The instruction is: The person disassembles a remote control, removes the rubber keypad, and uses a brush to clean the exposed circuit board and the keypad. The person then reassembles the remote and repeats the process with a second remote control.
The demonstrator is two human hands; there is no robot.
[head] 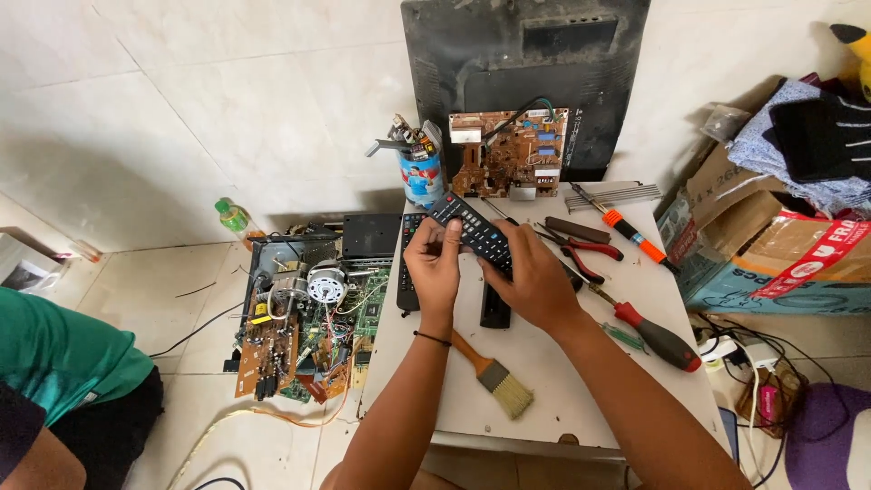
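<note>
Above the white table (581,381), both hands (485,272) around a black remote (472,227).

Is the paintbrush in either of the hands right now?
No, the paintbrush lies on the white table under the left forearm, while the left hand and right hand both grip the black remote control.
</note>
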